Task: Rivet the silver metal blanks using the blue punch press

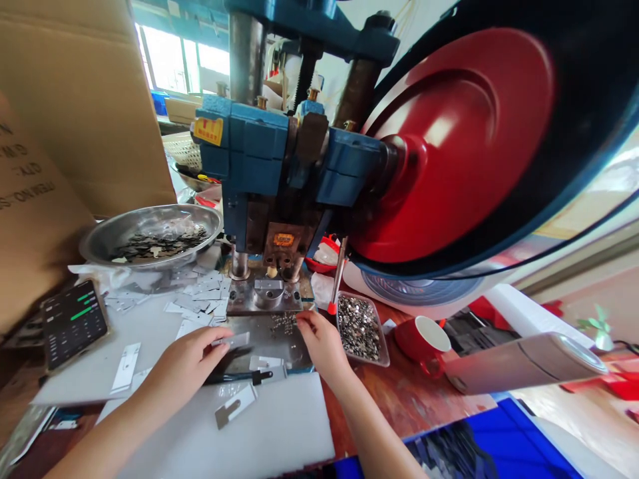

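Note:
Between the thumb and fingers of my left hand (202, 349) is a flat metal plate (238, 340), held over the dark steel base of the blue press (254, 156). My right hand (322, 342) has its fingertips pinched together beside a scatter of small metal rivets (283, 324); whatever is in the pinch is too small to make out. Just behind both hands is the round die (268, 294) of the press. Several more flat plates (236, 404) lie in front, on the base edge and a white sheet (279, 439).
At right stand a plastic tub of small metal parts (360, 326), a red mug (419, 339) and a thermos (524, 362). A big red flywheel (464, 146) overhangs them. On the left are a steel bowl (94, 243), a phone (74, 324), loose plates (204, 296) and a cardboard box (84, 100).

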A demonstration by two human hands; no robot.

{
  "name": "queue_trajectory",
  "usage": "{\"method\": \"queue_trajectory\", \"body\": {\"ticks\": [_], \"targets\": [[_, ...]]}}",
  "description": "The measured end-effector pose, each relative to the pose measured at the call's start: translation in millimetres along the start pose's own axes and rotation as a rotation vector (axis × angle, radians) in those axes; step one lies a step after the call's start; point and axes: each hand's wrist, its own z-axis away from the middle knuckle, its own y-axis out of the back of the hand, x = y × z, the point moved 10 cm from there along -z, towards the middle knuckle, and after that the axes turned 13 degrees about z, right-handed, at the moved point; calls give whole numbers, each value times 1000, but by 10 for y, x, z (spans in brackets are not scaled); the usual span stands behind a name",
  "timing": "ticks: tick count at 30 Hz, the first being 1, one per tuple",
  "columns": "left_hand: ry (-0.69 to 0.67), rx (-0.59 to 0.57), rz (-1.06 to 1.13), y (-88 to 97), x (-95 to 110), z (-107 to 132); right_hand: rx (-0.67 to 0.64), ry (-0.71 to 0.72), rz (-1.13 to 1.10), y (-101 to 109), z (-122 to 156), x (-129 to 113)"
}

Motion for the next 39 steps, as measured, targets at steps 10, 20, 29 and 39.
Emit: {"method": "queue_trajectory", "body": {"ticks": [10,20,29,39], "targets": [[23,-16,-73,-266,117,-191,-211,194,178,-227,416,-362],[-223,60,-216,-24,79,96,-171,206,196,-191,449,-347],[-112,147,-370,50,-66,148,-99,160,171,-75,494,-162],[6,109,-282,215,-106,139,16,315,135,-63,599,-401]]}}
